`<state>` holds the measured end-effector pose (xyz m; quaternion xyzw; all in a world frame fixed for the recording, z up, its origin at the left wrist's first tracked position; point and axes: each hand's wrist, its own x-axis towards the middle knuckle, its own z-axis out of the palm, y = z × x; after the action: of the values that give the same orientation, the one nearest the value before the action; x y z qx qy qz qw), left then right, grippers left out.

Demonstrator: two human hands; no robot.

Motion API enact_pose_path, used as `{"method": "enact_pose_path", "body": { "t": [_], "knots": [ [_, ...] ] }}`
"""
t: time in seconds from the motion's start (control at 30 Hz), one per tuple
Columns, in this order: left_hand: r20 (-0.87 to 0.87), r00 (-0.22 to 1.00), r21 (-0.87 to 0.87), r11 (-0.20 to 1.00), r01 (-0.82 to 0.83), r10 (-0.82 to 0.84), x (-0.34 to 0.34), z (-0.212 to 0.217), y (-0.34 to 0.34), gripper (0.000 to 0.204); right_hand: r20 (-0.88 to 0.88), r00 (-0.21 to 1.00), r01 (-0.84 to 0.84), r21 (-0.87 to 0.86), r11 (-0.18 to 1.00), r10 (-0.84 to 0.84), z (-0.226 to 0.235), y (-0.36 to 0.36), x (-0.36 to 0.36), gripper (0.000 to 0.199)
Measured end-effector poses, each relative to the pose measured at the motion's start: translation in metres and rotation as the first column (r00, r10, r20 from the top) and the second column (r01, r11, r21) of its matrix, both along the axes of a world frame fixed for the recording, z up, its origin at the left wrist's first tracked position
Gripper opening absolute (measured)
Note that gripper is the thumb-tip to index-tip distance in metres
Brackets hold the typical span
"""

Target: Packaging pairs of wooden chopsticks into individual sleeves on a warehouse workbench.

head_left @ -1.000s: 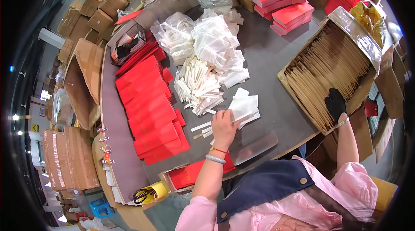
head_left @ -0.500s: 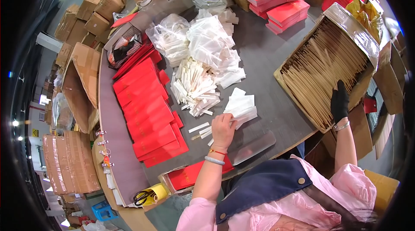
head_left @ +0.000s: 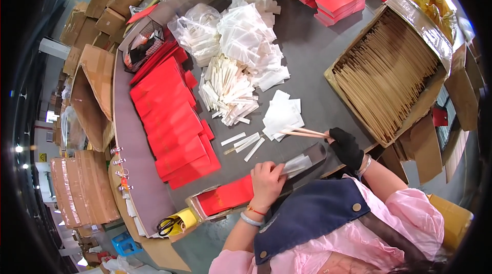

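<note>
My left hand (head_left: pixel 266 182) is bare and holds a clear plastic sleeve (head_left: pixel 297 164) just above the table's near edge. My right hand (head_left: pixel 346 147) wears a black glove and grips a pair of wooden chopsticks (head_left: pixel 303 132), their tips pointing left over a small stack of clear sleeves (head_left: pixel 282 115). The two hands are close together, the chopsticks a little above the held sleeve. A few white paper-wrapped sticks (head_left: pixel 245 142) lie loose just left of the hands.
A large open carton of wooden chopsticks (head_left: pixel 384 74) stands at the right. Red envelopes (head_left: pixel 171 120) lie in a long row on the left, with white wrapped sticks (head_left: pixel 228 89) and bagged sleeves (head_left: pixel 246 36) behind. Scissors (head_left: pixel 169 225) rest at the near left edge. Cardboard boxes (head_left: pixel 95 95) line the left.
My left hand lifted a clear sleeve off the stack and drew it toward me. My right hand left the carton and came left with a pair of chopsticks.
</note>
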<state>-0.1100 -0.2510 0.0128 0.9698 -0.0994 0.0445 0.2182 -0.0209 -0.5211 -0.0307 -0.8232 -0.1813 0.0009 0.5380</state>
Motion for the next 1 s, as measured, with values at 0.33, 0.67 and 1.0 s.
{"method": "enact_pose_path", "body": {
  "t": [0.33, 0.67, 1.0],
  "knots": [
    [-0.063, 0.995, 0.028, 0.997, -0.070, 0.072, -0.024, 0.017, 0.028, 0.061, -0.077, 0.910, -0.360, -0.633, 0.685, 0.407, 0.028, -0.030, 0.010, 0.027],
    [-0.103, 0.989, 0.064, 0.993, -0.099, 0.105, -0.031, 0.012, 0.023, 0.069, 0.071, 0.930, -0.259, -0.569, 0.780, 0.361, -0.011, -0.005, 0.014, 0.018],
    [-0.017, 0.998, -0.094, 0.994, -0.056, 0.055, -0.006, -0.003, 0.005, 0.065, -0.301, 0.850, -0.429, 0.080, 0.900, 0.432, 0.003, 0.103, -0.027, 0.050]
  ]
}}
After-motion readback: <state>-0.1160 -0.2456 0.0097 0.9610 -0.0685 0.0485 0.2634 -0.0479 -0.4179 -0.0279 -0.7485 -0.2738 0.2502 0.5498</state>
